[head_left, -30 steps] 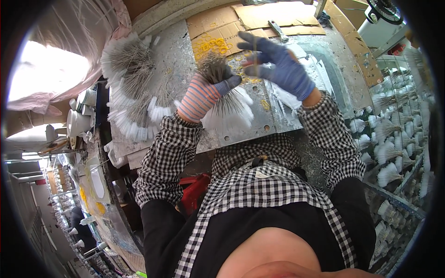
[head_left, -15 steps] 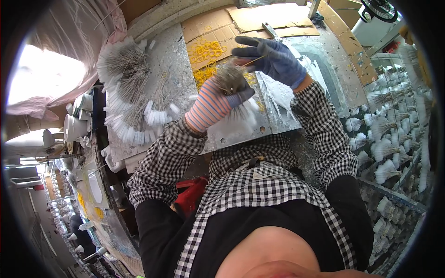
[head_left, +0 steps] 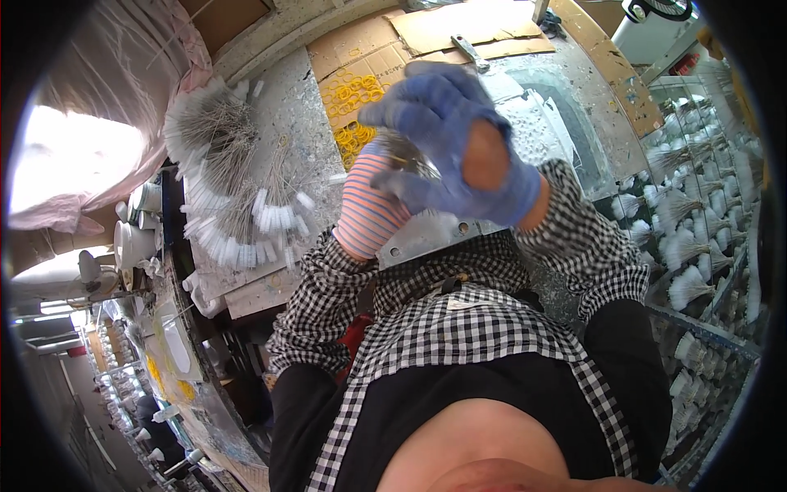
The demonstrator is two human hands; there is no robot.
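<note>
1. Grey wire bundle sits above the counter, my left grip wrapped around it
2. My right grip spreads over it; contact I cannot tell
3. Steady left pressure should keep it even

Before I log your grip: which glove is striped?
The left glove: pinkish and grey stripes run across it. The right glove is plain blue, with bare skin showing through an opening.
</note>
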